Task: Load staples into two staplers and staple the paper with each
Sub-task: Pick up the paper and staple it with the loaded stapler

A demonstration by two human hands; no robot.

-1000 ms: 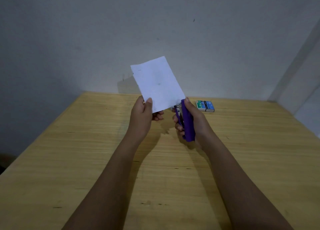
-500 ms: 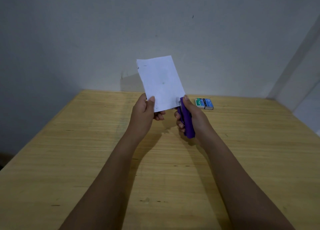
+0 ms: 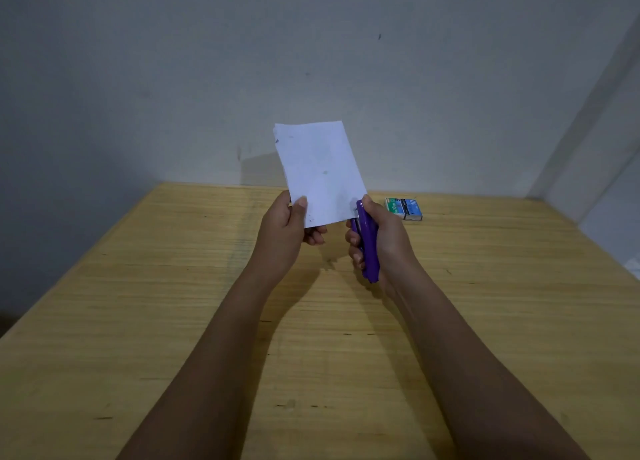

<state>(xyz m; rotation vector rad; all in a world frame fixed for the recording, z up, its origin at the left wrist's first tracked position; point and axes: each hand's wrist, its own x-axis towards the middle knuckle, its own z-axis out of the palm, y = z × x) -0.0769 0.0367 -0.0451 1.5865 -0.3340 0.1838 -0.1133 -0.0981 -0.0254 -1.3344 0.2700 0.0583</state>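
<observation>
My left hand pinches the lower left corner of a small white sheet of paper and holds it upright above the table. My right hand is wrapped around a purple stapler, thumb on its top end. The stapler's jaw is closed over the paper's lower right edge. Only one stapler is in view.
A wooden table fills the lower view, backed by a grey wall. Two small staple boxes, green and blue, lie side by side at the far edge, just right of my right hand. A wall corner rises at the right.
The paper has turned more upright and its lower right edge has gone into the stapler's jaw. Both hands have drawn slightly closer together.
</observation>
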